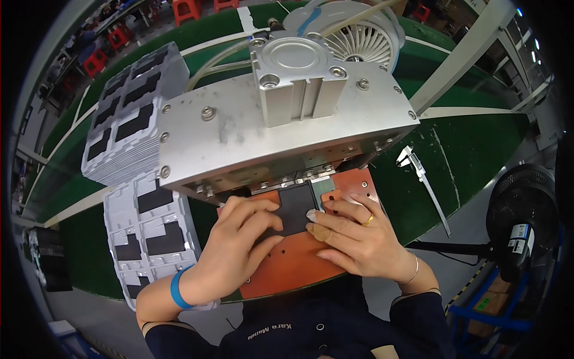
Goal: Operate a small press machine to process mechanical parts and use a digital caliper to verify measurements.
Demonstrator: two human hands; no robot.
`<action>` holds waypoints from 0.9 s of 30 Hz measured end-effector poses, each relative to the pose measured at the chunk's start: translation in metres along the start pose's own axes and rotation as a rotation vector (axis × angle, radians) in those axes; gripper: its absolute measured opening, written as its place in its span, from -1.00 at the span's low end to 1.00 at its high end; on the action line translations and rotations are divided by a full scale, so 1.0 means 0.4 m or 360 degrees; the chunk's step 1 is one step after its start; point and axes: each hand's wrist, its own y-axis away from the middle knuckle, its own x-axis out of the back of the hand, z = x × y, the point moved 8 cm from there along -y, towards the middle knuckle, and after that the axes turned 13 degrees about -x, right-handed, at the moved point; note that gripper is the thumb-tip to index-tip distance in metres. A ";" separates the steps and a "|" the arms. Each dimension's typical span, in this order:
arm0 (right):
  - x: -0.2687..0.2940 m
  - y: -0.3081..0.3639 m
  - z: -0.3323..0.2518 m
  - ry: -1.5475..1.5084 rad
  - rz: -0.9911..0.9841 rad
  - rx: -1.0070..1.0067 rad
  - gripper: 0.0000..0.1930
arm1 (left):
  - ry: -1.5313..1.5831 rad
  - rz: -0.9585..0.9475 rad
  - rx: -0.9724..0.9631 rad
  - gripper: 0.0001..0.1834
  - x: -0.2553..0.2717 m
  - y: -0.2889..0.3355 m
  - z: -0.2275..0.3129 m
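A black flat piece (295, 206) lies on an orange-brown fixture plate (293, 266) beneath the front of a metal press (239, 128). My left hand (242, 230) has its fingers bent at the piece's left edge, the thumb lower down. From the other side my right hand (356, 236) puts its fingertips on the right edge. Two of those fingertips wear covers, one white and one tan. Between them, the two hands hold the piece by its sides. Its far end reaches a row of metal parts (315, 172) under the press.
At left, a tray (149, 230) holds similar black pieces beside a tall tray stack (122, 161). A caliper (424, 179) lies on the green bench (472, 161) to the right. A black fan (517, 221) stands at far right; a pale fan (365, 45) sits behind the press.
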 end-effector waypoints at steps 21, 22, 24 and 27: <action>0.026 0.014 -0.027 -0.0069 0.0357 -0.0043 -0.70 | -0.0004 0.0215 0.1291 -0.71 0.586 0.689 -0.507; 0.024 0.012 -0.025 -0.0071 0.0357 -0.0052 -0.70 | 0.0069 0.0231 0.1331 -0.70 0.591 0.722 -0.559; 0.025 0.012 -0.020 -0.0059 0.0354 -0.0096 -0.71 | 0.0018 0.0161 0.1355 -0.71 0.574 0.723 -0.618; 0.025 0.011 -0.018 -0.0050 0.0366 -0.0110 -0.71 | -0.0227 0.0159 0.1220 -0.76 0.544 0.716 -0.648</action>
